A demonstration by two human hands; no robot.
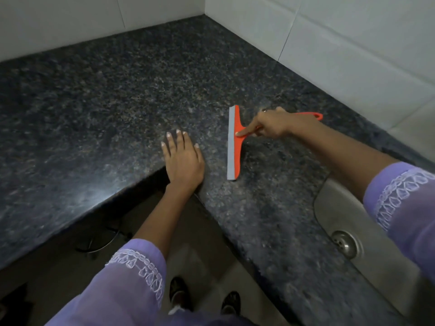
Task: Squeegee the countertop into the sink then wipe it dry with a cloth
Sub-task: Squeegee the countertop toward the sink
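Orange plastic under the fingertip: the right hand (273, 124) has its index finger (244, 132) stretched forward and pressed on the head of the squeegee (236, 137), just behind the blade. Remaining fingers curl round the handle, which runs back under the palm; its looped end pokes out past the wrist. A ring shows on one knuckle.

Grey rubber blade (231, 143) lies edge-down along the dark speckled granite countertop (117, 102), roughly square to the handle.

Left hand (183, 158) flat on the counter's inner corner edge, fingers straight and loose, holding nothing; likely just bracing.

Steel sink (339, 222) sits to the right and nearer, drain visible, well apart from the blade.

Handling, as judged: the squeegee looks light and stiff, thin moulded plastic, with a soft flexible lip. Polished stone should let it glide easily. Best hold is mid-handle, finger loading the head for even blade contact. Whether the counter is wet cannot be told. No cloth in view.
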